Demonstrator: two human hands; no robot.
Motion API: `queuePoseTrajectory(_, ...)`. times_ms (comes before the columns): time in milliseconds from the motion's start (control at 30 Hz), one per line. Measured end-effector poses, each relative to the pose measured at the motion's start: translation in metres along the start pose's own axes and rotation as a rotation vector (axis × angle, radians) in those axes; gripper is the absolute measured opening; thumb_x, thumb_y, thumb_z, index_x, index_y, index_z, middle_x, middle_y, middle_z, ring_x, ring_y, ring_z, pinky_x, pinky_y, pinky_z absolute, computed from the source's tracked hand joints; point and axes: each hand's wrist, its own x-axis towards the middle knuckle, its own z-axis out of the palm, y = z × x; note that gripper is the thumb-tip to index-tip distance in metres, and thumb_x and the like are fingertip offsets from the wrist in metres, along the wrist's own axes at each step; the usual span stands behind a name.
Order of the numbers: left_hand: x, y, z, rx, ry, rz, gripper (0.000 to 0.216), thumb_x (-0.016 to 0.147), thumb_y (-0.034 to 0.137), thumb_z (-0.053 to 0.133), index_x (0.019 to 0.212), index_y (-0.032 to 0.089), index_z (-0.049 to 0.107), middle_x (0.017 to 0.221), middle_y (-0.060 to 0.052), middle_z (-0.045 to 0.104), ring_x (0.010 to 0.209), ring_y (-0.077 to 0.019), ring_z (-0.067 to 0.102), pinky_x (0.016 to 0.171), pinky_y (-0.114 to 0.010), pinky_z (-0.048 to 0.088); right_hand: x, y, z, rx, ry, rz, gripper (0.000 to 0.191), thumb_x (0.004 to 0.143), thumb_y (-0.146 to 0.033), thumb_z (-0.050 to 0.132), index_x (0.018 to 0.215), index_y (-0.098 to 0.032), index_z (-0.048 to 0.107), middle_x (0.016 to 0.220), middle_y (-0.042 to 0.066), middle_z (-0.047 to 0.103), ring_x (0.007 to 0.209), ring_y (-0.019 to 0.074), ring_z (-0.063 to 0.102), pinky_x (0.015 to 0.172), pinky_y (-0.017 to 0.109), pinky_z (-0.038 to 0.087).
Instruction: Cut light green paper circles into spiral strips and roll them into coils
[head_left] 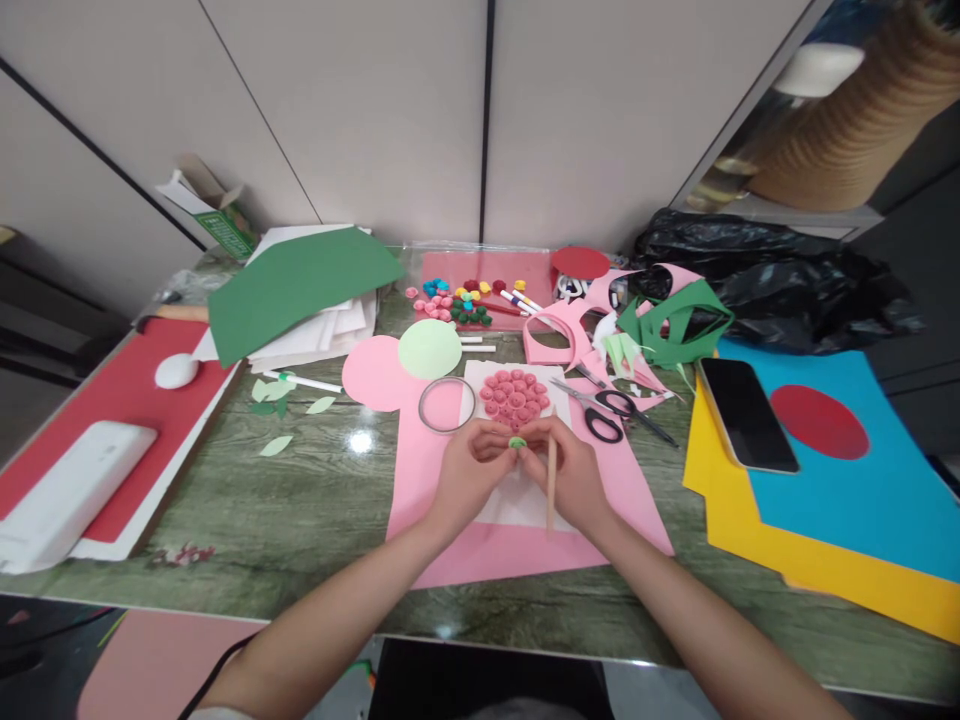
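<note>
Both hands meet just in from the middle of the table's near edge, fingers bent and thumbs drawn in. Left hand [474, 468] and right hand [576, 478] pinch one small green paper coil [517, 442] between their fingertips. A wooden stick [552, 475] lies along the right hand, pointing toward the near edge; how firmly it is held I cannot tell.

Beneath them, a white sheet [491, 510] rests on a larger pink sheet [465, 568]. Just beyond the fingertips, on the white sheet, sits a cluster of pink paper coils [514, 393]. To its left is a metal ring [422, 408]; to its right, black-handled scissors [589, 404].

Toward the table's right edge, a smartphone [748, 415] lies across a yellow sheet [731, 525] and a blue sheet [847, 510]. Left of the ring, cut paper leaves [277, 446] are scattered. Past the ring lies a pale green paper circle [430, 348].

Near the far edge are small coloured coils [471, 315], a big green sheet [300, 285] toward the far left corner, and a black plastic bag [795, 285] toward the far right corner.
</note>
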Motion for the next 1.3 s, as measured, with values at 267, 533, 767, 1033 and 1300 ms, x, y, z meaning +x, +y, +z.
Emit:
queuePoseTrajectory(267,-0.0015,-0.0025,0.0026,0.09,0.036,0.035,0.019,0.069,0.011,0.068,0.086,0.014,0.06,0.082,-0.004,0.068,0.077,-0.0142,0.067,0.075,-0.027,0.053,-0.002,0.0001,0.0033,-0.021,0.02,0.003,0.012,0.079,-0.024,0.065,0.09,-0.023,0.059,0.083,0.002,0.068,0.078,0.0205,0.067,0.072,0.033,0.054)
queuePoseTrajectory(533,0.0001,-0.0026,-0.0008,-0.037,0.007,0.002,0.024,0.068,0.012,0.072,0.088,0.016,0.059,0.077,-0.001,0.07,0.074,-0.0124,0.067,0.075,-0.026,0.052,0.0008,0.0016,0.0,0.028,-0.015,0.004,0.013,0.082,-0.029,0.064,0.091,-0.024,0.057,0.088,0.004,0.069,0.081,0.0216,0.068,0.075,0.035,0.055)
queuePoseTrajectory(767,0.0022,0.0015,-0.0041,-0.093,-0.035,-0.019,0.016,0.065,0.016,0.077,0.079,0.015,0.068,0.08,-0.002,0.071,0.079,-0.0142,0.067,0.079,-0.027,0.051,0.0019,0.0035,-0.0044,0.079,-0.027,-0.009,0.011,0.086,-0.032,0.06,0.093,-0.024,0.057,0.093,0.006,0.07,0.088,0.0231,0.069,0.078,0.036,0.056)
queuePoseTrajectory(1033,0.0023,-0.0001,-0.0062,-0.055,-0.05,0.01,0.015,0.068,0.014,0.073,0.083,0.017,0.072,0.087,-0.004,0.073,0.082,-0.0161,0.067,0.08,-0.029,0.051,0.0011,0.0049,-0.0029,0.062,-0.05,-0.027,0.02,0.08,-0.026,0.067,0.098,-0.024,0.057,0.1,0.006,0.069,0.092,0.0237,0.069,0.083,0.038,0.056)
queuePoseTrajectory(1300,-0.0015,0.0025,-0.0035,0.117,-0.035,0.073,0.014,0.072,0.014,0.067,0.085,0.017,0.072,0.088,-0.005,0.073,0.081,-0.0178,0.066,0.076,-0.03,0.052,-0.0004,-0.0024,-0.0035,-0.061,-0.028,-0.057,0.016,0.08,-0.023,0.063,0.095,-0.024,0.056,0.09,0.004,0.07,0.083,0.0219,0.07,0.076,0.036,0.057)
